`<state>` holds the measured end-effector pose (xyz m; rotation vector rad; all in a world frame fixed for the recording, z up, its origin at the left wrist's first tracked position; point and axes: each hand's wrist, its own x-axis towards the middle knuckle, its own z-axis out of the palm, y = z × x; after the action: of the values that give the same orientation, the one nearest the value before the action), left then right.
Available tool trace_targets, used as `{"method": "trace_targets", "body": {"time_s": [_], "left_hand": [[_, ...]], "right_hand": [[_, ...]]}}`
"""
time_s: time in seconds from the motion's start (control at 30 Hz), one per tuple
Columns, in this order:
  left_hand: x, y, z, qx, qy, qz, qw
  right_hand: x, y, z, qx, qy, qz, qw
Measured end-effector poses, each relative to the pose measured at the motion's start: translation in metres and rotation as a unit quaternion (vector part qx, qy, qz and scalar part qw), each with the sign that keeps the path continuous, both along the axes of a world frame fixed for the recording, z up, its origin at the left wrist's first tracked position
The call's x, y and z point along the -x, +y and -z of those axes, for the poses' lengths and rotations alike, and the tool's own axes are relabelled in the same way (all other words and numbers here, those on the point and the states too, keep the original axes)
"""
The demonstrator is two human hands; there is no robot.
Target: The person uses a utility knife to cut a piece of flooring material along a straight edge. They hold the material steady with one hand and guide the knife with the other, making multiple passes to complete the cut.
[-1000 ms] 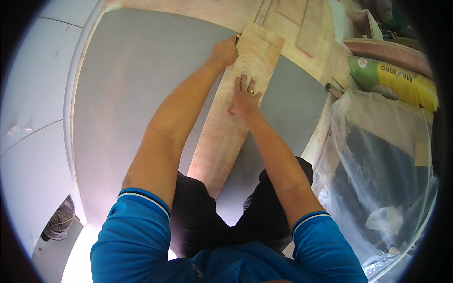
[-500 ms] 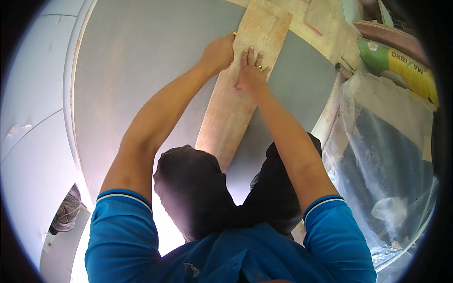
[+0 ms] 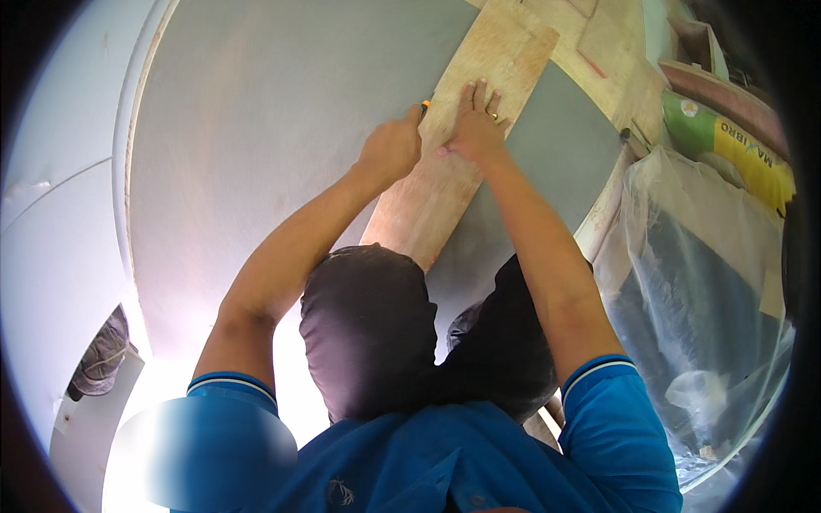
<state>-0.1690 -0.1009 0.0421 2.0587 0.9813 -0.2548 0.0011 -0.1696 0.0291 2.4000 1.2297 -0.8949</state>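
A long pale plywood strip (image 3: 419, 209) lies at a slant across a large grey sheet (image 3: 256, 128). On the strip my right hand (image 3: 476, 128) rests flat, fingers spread, pressing it down. Along the strip's left edge, my left hand (image 3: 391, 149) is closed in a fist round a slim orange-and-black tool (image 3: 425, 105) that looks like a utility knife. Only its orange end shows above the fist; the blade, if any, is hidden. The strip's near end disappears behind my knee.
Pale plywood (image 3: 616, 51) lies beyond the grey sheet. At right stand a green-and-yellow bag (image 3: 740, 145) and something dark under clear plastic sheeting (image 3: 676, 282). White panels (image 3: 60, 154) line the left side. A cap-like item (image 3: 103, 355) sits at lower left.
My left hand has slid toward me along the strip's left edge with the tool in its grip. My right hand stays flat on the strip. The whole view has shifted slightly.
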Motion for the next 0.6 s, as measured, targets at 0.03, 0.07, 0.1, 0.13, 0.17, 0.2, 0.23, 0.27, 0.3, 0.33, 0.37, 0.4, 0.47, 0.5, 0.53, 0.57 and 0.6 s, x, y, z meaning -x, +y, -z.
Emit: {"method": "trace_targets", "body": {"time_s": [0.03,0.07,0.1,0.13,0.17,0.2,0.23,0.27,0.3,0.33,0.37,0.4,0.47,0.5,0.53,0.57,0.6], "left_hand": [[0.001,0.002,0.001,-0.007,-0.019,-0.001,1.0],[0.001,0.005,0.001,-0.016,-0.038,-0.001,0.999],[0.001,0.006,0.001,-0.008,-0.035,-0.01,0.999],[0.0,0.006,0.001,-0.001,-0.032,-0.018,0.999],[-0.001,0.005,0.001,0.009,-0.028,-0.024,0.999],[-0.001,0.003,0.001,0.008,-0.027,-0.021,0.999],[-0.001,0.002,0.001,0.007,-0.026,-0.018,0.999],[-0.002,0.001,0.0,0.005,-0.025,-0.014,1.0],[-0.002,0.001,0.0,0.0,-0.022,-0.006,1.0],[-0.002,0.002,-0.001,-0.005,-0.019,0.001,1.0],[-0.001,0.001,-0.001,-0.01,-0.015,0.008,1.0],[-0.001,-0.002,-0.002,-0.021,-0.011,0.008,1.0],[0.001,-0.012,-0.002,-0.043,-0.002,0.009,0.999],[0.006,-0.016,0.0,-0.034,-0.007,0.004,0.999],[0.015,-0.02,0.003,-0.026,-0.011,-0.002,1.0],[0.022,-0.022,0.003,-0.019,-0.014,-0.008,1.0],[0.027,-0.027,0.003,-0.007,-0.005,-0.011,1.0]], "right_hand": [[0.001,-0.001,0.0,-0.001,0.0,-0.001,1.0],[0.0,-0.001,0.0,-0.004,-0.002,-0.001,1.0],[-0.001,-0.001,0.0,-0.003,-0.003,-0.005,1.0],[-0.002,-0.001,0.0,-0.003,-0.004,-0.008,1.0],[-0.002,-0.003,0.001,0.0,-0.005,-0.01,1.0],[-0.002,-0.004,0.003,-0.007,-0.007,-0.012,1.0],[-0.003,-0.004,0.005,-0.015,-0.009,-0.013,1.0],[-0.004,-0.004,0.005,-0.022,-0.011,-0.014,1.0],[-0.004,-0.005,0.005,-0.023,-0.01,-0.016,1.0],[-0.004,-0.006,0.006,-0.023,-0.008,-0.017,1.0],[-0.003,-0.006,0.005,-0.024,-0.006,-0.018,1.0],[-0.002,-0.005,0.005,-0.024,-0.008,-0.019,0.999],[0.0,-0.003,0.005,-0.024,-0.009,-0.021,0.999],[-0.001,-0.003,0.006,-0.024,-0.014,-0.021,0.999],[-0.002,-0.003,0.007,-0.024,-0.019,-0.022,0.999],[-0.001,-0.003,0.009,-0.025,-0.022,-0.023,0.999],[-0.002,-0.005,0.011,-0.027,-0.022,-0.022,0.999]]}}
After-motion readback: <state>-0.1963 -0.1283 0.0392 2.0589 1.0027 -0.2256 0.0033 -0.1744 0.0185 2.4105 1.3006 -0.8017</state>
